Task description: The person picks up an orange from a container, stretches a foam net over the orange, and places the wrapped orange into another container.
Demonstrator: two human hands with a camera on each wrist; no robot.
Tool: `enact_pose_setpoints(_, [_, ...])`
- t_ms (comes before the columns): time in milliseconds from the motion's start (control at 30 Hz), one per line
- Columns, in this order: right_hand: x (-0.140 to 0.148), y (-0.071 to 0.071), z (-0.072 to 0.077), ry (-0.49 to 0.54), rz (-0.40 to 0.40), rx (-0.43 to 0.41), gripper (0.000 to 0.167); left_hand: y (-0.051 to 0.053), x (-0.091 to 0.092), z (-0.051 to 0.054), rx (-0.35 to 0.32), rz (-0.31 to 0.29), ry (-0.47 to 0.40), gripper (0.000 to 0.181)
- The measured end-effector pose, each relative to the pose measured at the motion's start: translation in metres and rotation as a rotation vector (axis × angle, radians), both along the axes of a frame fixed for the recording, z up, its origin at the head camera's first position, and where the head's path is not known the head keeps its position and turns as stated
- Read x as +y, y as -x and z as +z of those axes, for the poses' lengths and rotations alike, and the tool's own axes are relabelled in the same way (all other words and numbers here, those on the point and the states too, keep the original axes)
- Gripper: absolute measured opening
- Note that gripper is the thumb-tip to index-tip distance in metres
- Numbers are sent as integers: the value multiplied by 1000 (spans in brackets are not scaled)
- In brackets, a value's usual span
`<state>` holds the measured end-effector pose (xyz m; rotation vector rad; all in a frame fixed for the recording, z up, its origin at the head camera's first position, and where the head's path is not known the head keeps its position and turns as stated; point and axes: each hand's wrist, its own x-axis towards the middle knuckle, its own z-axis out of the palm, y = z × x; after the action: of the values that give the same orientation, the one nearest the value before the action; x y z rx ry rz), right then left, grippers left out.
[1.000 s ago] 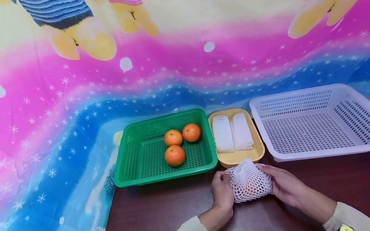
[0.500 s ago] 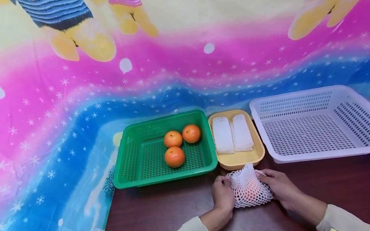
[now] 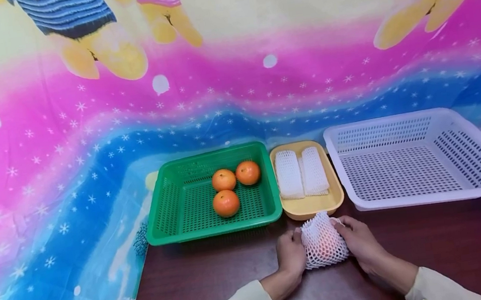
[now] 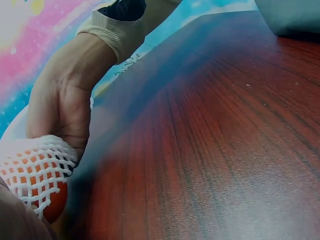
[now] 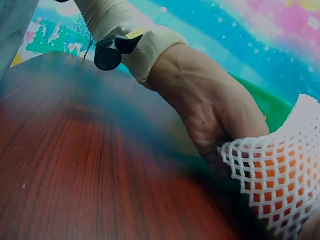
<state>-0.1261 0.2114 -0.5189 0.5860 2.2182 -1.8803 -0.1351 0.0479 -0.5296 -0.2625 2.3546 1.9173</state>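
A white foam net sleeve (image 3: pixel 317 240) surrounds an orange, whose colour shows through the mesh in the head view. My left hand (image 3: pixel 291 254) pinches the left edge of the sleeve, thumb on top. On the opposite side my right hand (image 3: pixel 360 241) grips the sleeve's right edge with thumb and fingers. In the left wrist view, part of the orange (image 4: pixel 56 204) sticks out bare below the net. The right wrist view shows the net (image 5: pixel 277 175) stretched over the orange, with the left hand (image 5: pixel 215 110) behind it. Fingers under the sleeve are hidden.
Behind the hands stands a green basket (image 3: pixel 216 230) with three oranges (image 3: pixel 226 204). Beside it, a yellow tray (image 3: pixel 312 206) holds folded white foam nets (image 3: pixel 289 174). A white basket (image 3: pixel 444 195) stands at right. All rest on a dark wooden table (image 3: pixel 210 273) before a printed cloth.
The right hand has moved left, closer to the left hand. The sleeve looks narrower and sits more closely round the orange. The baskets and tray have stayed put.
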Motion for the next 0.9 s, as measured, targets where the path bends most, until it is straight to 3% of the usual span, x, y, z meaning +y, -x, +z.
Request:
enact_pose_setpoints(233, [-5,5,7,16,-66,78,36,6,1,10,71,-20,-12,38])
enact_pose_setpoints(433, [-12,4,11,75,-131,110,38,9,3,17,53,-5,-95,36])
enact_pose_setpoints(667, [-20,4,10,183,-214,132,38,7,6,17,8,48,-300,33])
enact_pose_setpoints(900, [-24,2,9,271,-230,109,52,6,6,14,0,92,-327,31])
